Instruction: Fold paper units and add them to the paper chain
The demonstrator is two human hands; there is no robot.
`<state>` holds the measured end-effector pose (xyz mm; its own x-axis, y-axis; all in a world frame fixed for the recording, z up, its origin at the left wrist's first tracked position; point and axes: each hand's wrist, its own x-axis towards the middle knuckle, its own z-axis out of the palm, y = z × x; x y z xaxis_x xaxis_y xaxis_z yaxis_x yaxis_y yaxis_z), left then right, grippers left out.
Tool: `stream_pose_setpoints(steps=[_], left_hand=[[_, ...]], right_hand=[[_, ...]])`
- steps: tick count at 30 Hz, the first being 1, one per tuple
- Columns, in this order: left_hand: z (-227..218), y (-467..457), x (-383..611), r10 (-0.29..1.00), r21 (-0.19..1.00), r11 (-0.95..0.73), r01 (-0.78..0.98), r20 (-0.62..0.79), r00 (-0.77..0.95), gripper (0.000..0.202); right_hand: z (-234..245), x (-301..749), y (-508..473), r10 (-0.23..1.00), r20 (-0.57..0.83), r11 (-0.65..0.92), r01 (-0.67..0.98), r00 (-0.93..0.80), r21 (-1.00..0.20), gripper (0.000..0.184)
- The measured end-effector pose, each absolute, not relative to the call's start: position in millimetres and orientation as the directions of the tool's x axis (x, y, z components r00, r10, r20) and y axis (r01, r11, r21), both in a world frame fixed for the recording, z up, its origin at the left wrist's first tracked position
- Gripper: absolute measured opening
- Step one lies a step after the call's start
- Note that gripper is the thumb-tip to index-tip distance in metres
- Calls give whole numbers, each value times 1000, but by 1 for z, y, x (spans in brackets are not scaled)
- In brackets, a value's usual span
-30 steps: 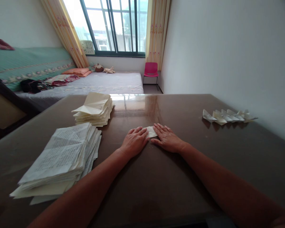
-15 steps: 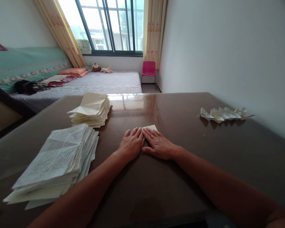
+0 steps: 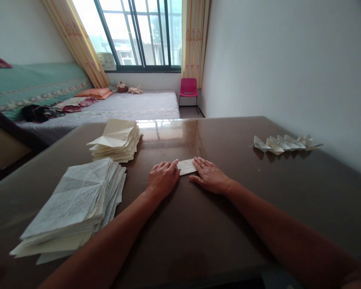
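Observation:
A small folded sheet of paper [image 3: 187, 166] with faint writing lies flat on the table between my two hands. My left hand [image 3: 162, 178] rests palm down at its left edge, its fingers extended and its thumb by the near left corner. The fingertips of my right hand [image 3: 210, 175] lie flat on the paper's right end, with the thumb stretched out apart on the near side. Neither hand is visibly wrapped around anything.
A thick stack of written sheets [image 3: 66, 200] lies near my left forearm, with a stack of cream folded paper [image 3: 117, 140] beyond it. Folded paper pieces [image 3: 284, 144] stand in a row at the right. Past the brown table [image 3: 180, 233] are a bed [image 3: 150, 104] and a pink chair [image 3: 188, 88].
My hands have slid apart, the left one leftward and the right one rightward. More of the folded paper's middle now shows between them.

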<state>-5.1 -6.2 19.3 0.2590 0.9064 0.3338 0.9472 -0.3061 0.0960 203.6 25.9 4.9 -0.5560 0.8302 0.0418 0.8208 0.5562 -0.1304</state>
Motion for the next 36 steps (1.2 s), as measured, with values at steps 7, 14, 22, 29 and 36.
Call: stream_pose_setpoints(steps=[7, 14, 22, 29, 36], left_hand=[[10, 5, -1, 918, 467, -343, 815, 349, 186, 56], [-3, 12, 8, 930, 813, -366, 453, 334, 151, 76], [-5, 11, 8, 839, 652, -533, 539, 489, 239, 72], [15, -3, 1, 675, 154, -664, 731, 543, 499, 48], [13, -4, -9, 706, 109, -668, 736, 406, 581, 26]], right_hand=[[5, 204, 32, 829, 81, 559, 816, -553, -144, 65], [6, 205, 34, 834, 132, 552, 812, -536, -191, 52], [11, 211, 38, 794, 378, 596, 733, -477, -327, 78], [30, 214, 30, 590, 561, 780, 589, -581, -211, 17], [35, 222, 33, 541, 342, 839, 525, -768, -146, 11]])
